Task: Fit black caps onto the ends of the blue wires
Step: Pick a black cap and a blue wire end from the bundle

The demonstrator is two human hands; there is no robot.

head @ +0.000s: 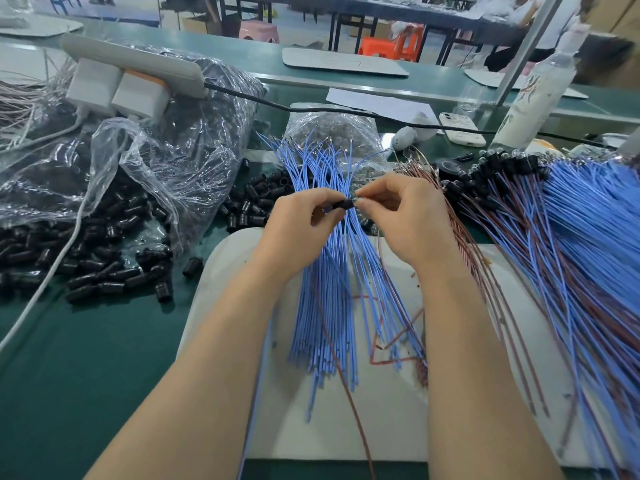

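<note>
both hands are up over the far part of the white mat [391,427], right above the loose blue wires [332,306]. the left hand [298,230] grip is pinching one end of a black cap [341,204] and the right hand [412,220] grip is pinching the other end. can't see the wire tip, the fingers hide it. my take: keep the cap in line with the wire, hold the wire close to its tip so it doesn't buckle, and push till it seats. spare caps [104,271] sit toward the left edge of the tabletop [86,358], and the capped wires [571,220] pile up near the right edge.
</note>
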